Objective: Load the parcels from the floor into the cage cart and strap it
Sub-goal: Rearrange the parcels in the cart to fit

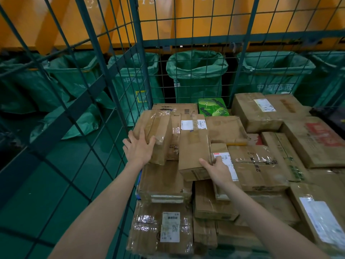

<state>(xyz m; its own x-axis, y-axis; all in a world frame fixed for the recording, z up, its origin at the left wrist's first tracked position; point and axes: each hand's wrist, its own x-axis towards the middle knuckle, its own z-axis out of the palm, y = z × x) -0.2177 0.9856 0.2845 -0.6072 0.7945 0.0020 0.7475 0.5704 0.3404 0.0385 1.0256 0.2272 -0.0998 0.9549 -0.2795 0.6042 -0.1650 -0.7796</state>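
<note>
Parcels in brown cardboard fill the cage cart [141, 43] to a packed layer, with both of the person's hands working on top of it. The left hand [139, 146] lies with fingers spread and nearly straight against the near end of a taped parcel [158, 135] that stands tilted on its edge; the flat palm seems meant to push or steady it toward the cart's left mesh wall, which stands just left of this grip. The right hand [217, 170] has its thumb over the near corner of a flat carton [194, 148] and its fingers reaching to the labelled box [224, 165] just right of it; this grip is loosely closed on the corner, probably to seat the carton into the gap between its neighbours. Between the two grips lies a long printed box, partly covered. Beyond the right grip sit a green printed package [213, 107] and larger cartons along the rear mesh. Nearer than both grips, a parcel with white labels [170, 228] lies at the cart's near edge. No strap is visible, so strapping appears not yet begun. Behind the cart, open green mail sacks [196, 75] hang in a row under an orange structure. Whether parcels remain on the floor cannot be told.
</note>
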